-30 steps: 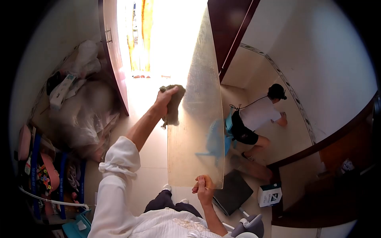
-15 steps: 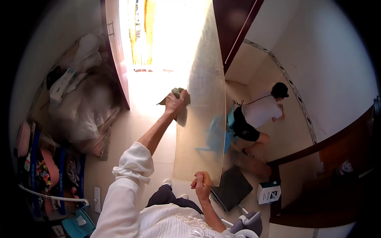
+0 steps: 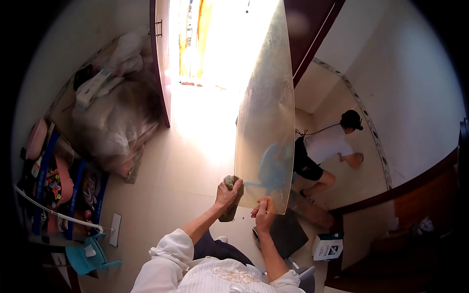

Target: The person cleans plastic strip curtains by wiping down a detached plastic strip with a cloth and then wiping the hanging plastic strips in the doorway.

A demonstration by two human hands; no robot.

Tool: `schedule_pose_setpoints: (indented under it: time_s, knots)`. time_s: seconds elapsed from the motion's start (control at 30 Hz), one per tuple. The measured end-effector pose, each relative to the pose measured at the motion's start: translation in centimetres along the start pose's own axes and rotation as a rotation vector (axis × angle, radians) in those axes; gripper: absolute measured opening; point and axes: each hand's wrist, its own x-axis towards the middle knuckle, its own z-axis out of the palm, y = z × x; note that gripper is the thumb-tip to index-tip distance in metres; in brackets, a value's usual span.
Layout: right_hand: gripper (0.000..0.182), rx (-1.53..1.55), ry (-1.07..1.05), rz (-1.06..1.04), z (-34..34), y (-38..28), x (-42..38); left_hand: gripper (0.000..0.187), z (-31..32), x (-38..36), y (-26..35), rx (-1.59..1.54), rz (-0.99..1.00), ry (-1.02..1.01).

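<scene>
Here, above pale floor tiles, our left hand is closed round a greenish cloth beside a clear sheet whose near edge our right hand pinches, while a blue-edged rack holds pink items.

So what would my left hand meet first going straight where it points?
Probably the clear sheet, near its lower left corner; your left hand looks just beside it, though depth is unclear.

One cloth, one translucent sheet
</scene>
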Motion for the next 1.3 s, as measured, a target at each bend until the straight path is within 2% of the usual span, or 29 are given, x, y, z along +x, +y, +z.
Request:
schedule_pose_setpoints:
  time_s: [0.1,0.17,0.2,0.23,0.3,0.37,0.43,0.5,0.53,0.57,0.6,0.63,0.67,0.73,0.77,0.8,0.83,0.87,0.93,0.97,1.07,1.1,1.17,1.23,1.27,1.3]
  knots:
    - [0.029,0.027,-0.002,0.006,-0.8,-0.1,1.1,0.036,0.0,-3.8,-0.5,-0.074,-0.102,-0.078]
    - [0.029,0.032,-0.018,0.010,-1.2,0.0,2.2,0.035,-0.2,-5.2,-2.4,-0.172,-0.191,-0.196]
    - [0.029,0.056,-0.050,0.014,-0.7,0.2,2.5,0.030,-1.6,-5.7,-2.3,-0.112,-0.266,-0.275]
    - [0.028,0.083,-0.081,0.020,-0.8,0.5,3.0,0.030,-2.5,-6.1,-2.1,-0.107,-0.269,-0.281]
    - [0.028,0.098,-0.100,0.024,-0.7,0.2,4.2,0.023,-4.6,-5.9,-1.1,-0.339,-0.358,-0.131]
    - [0.028,0.122,-0.109,0.030,-0.8,-0.1,5.5,0.017,-6.4,-4.8,0.6,-0.421,-0.146,-0.110]
    - [0.028,0.164,-0.136,0.036,-1.3,-0.3,6.6,0.008,-7.0,-5.3,6.6,-0.439,-0.050,-0.136]
    - [0.029,0.193,-0.123,0.065,-1.3,0.0,7.0,0.014,-6.8,-6.4,11.1,-0.404,0.093,-0.195]
    - [0.029,0.210,-0.128,0.070,-1.2,0.2,7.0,0.023,-6.8,-7.0,13.4,-0.256,0.234,-0.275]
    - [0.030,0.226,-0.134,0.070,-1.0,0.4,6.9,0.026,-6.1,-7.3,13.8,-0.324,0.335,-0.337]
    - [0.031,0.213,-0.108,0.052,-0.6,0.2,6.5,0.027,-5.5,-7.4,14.9,-0.215,0.424,-0.406]
    - [0.026,0.200,-0.135,0.131,-0.7,0.5,6.0,0.028,-4.7,-7.3,16.0,-0.108,0.515,-0.474]
    - [0.021,0.229,-0.037,-0.067,-0.3,2.3,6.0,0.029,-3.2,-6.4,15.8,0.039,0.636,-0.563]
    - [0.017,0.686,0.023,0.020,0.9,4.9,4.6,0.030,-0.6,-4.6,16.6,0.299,0.861,-0.664]
    - [0.017,0.909,0.068,0.052,1.4,6.3,4.0,0.034,1.6,-3.9,15.6,0.409,0.903,-0.608]
    - [0.016,0.342,0.182,-0.266,1.3,5.5,3.4,0.036,3.1,-2.4,13.3,0.510,0.790,-0.683]
    - [0.017,0.042,0.208,-0.418,0.7,4.2,2.8,0.038,4.3,-1.1,11.6,0.608,0.672,-0.752]
    - [0.017,-0.249,0.280,-0.566,0.1,2.9,2.3,0.042,4.8,-0.2,11.3,0.569,0.540,-0.761]
    - [0.023,0.240,-0.290,0.290,-1.5,-0.5,1.8,0.037,5.8,2.0,10.4,0.627,0.622,-0.586]
    - [0.029,0.318,-0.218,0.189,-0.9,-1.4,1.5,0.036,6.0,3.4,10.2,0.682,0.610,-0.519]
    - [0.031,0.298,-0.215,0.162,-0.4,-3.2,1.2,0.036,5.8,8.4,9.5,0.708,0.635,-0.198]
    - [0.032,0.288,-0.202,0.154,-0.2,-3.9,1.0,0.038,5.3,10.0,10.1,0.721,0.531,-0.160]
    - [0.032,0.277,-0.183,0.143,-0.2,-4.5,0.7,0.038,4.8,13.4,9.8,0.590,0.458,0.075]
    - [0.033,0.297,-0.167,0.149,-0.2,-4.7,0.6,0.037,3.1,16.9,9.6,0.217,0.319,0.007]
    - [0.033,0.289,-0.153,0.134,-0.4,-5.1,0.8,0.031,2.7,19.6,8.4,0.016,0.384,0.019]
    - [0.033,0.291,-0.153,0.123,-0.6,-5.5,0.9,0.024,1.3,19.1,12.2,-0.377,0.111,-0.090]
